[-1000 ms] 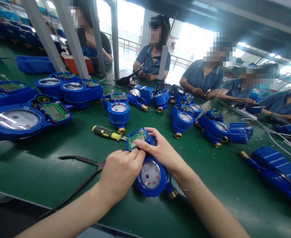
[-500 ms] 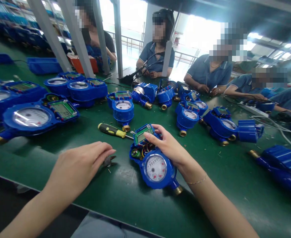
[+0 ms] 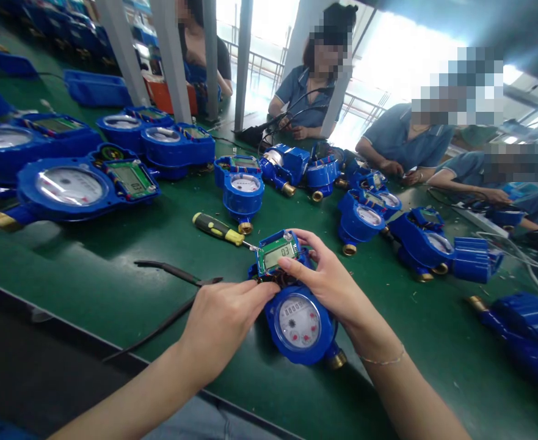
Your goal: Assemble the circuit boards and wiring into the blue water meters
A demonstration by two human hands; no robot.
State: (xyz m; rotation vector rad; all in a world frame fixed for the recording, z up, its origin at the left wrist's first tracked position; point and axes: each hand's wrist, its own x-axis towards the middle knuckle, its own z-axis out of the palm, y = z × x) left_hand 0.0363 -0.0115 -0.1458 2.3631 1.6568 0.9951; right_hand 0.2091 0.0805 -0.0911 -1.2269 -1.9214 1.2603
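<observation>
A blue water meter [image 3: 297, 322] with a round dial and a brass end lies tilted on the bench in front of me. My right hand [image 3: 326, 269] grips its upper right side, the thumb on the edge of a green circuit board [image 3: 278, 252] whose display reads about 03. At the opening under the board, my left hand [image 3: 229, 315] pinches with its fingertips; what they hold is hidden. Dark-handled pliers [image 3: 172, 270] with spread handles rest on the bench, partly behind my left hand. Behind the meter lies a yellow and black screwdriver [image 3: 218, 228], its tip by the board.
Several more blue meters stand around: a large one [image 3: 74, 186] at left, one [image 3: 243, 186] behind, others at right [image 3: 424, 241]. A blue tray [image 3: 97, 88] and grey posts [image 3: 172, 61] are farther back. Co-workers [image 3: 312, 91] sit across the green bench [image 3: 159, 235].
My left hand has moved right from beside the pliers to the meter's opening, leaving the pliers on the bench. The right hand still holds the meter. The view has shifted slightly.
</observation>
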